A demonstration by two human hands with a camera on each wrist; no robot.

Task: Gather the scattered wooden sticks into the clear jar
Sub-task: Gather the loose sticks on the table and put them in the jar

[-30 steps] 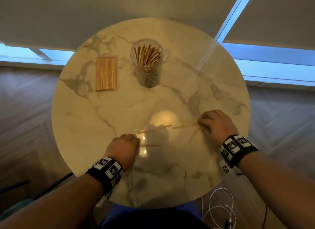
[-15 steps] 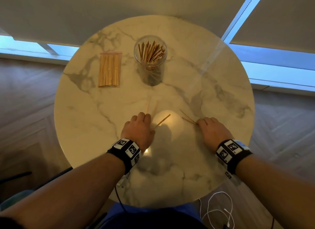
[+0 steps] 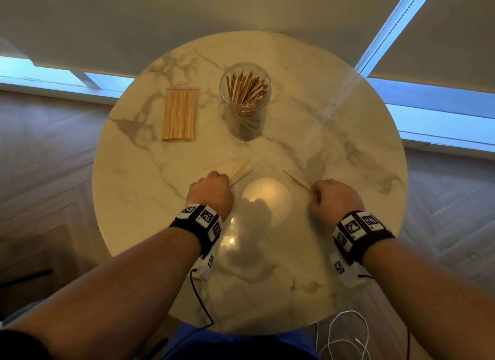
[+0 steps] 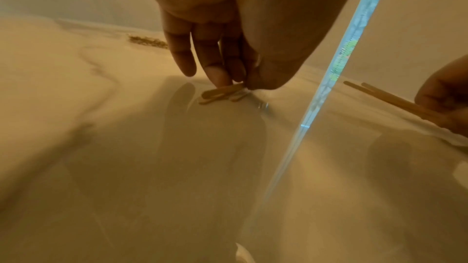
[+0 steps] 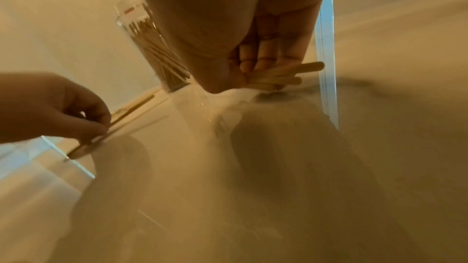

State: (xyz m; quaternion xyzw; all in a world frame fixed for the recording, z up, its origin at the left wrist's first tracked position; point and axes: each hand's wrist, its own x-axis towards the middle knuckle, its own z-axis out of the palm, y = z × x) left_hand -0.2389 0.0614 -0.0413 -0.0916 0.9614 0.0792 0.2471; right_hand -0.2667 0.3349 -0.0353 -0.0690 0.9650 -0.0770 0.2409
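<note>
Both hands have closed since a second ago, the left hand pinching a few sticks, the right hand gripping another bundle, so nothing loose remains before the jar at twelve o'clock

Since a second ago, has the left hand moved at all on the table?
Yes. The left hand has slid away from the table's near edge, toward the clear jar, and now pinches sticks there.
</note>
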